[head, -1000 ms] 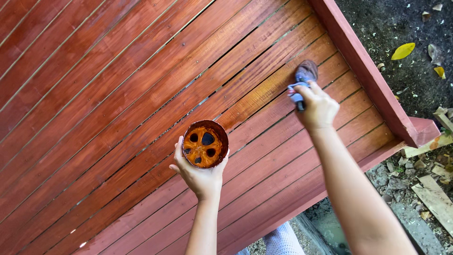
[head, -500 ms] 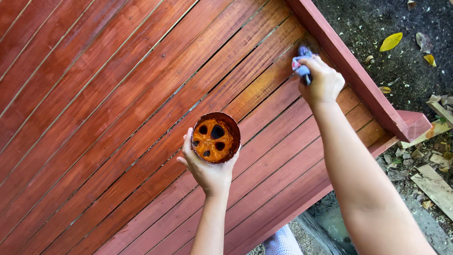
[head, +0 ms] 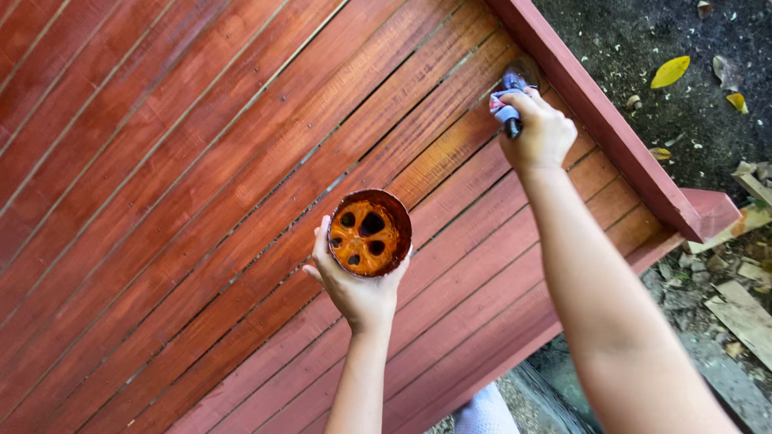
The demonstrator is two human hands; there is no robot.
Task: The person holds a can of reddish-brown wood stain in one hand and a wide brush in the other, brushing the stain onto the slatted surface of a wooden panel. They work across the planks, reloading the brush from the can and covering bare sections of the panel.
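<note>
1. Fingers of the left hand [head: 362, 293] cup a small round tin [head: 370, 233] from below; its inside is coated in orange stain with dark holes showing through a skin on top.
2. Ahead and to the right of it, the right hand [head: 545, 133] is clenched round the dark handle of a brush [head: 511, 100], wrapped in a bit of pale cloth; the brush head meets the boards just under a raised rail.
3. Under both hands lies a slatted wooden surface [head: 185, 201], long narrow boards stained red-brown, glossy and grainy, with thin gaps between them.
4. Just beyond the right hand runs the rail [head: 603, 120], a thick, duller red plank edging the slats.
5. Past the rail is dark soil [head: 643, 40] with yellow leaves [head: 670, 72] and pale wood scraps [head: 744, 313], well apart from the hands.
</note>
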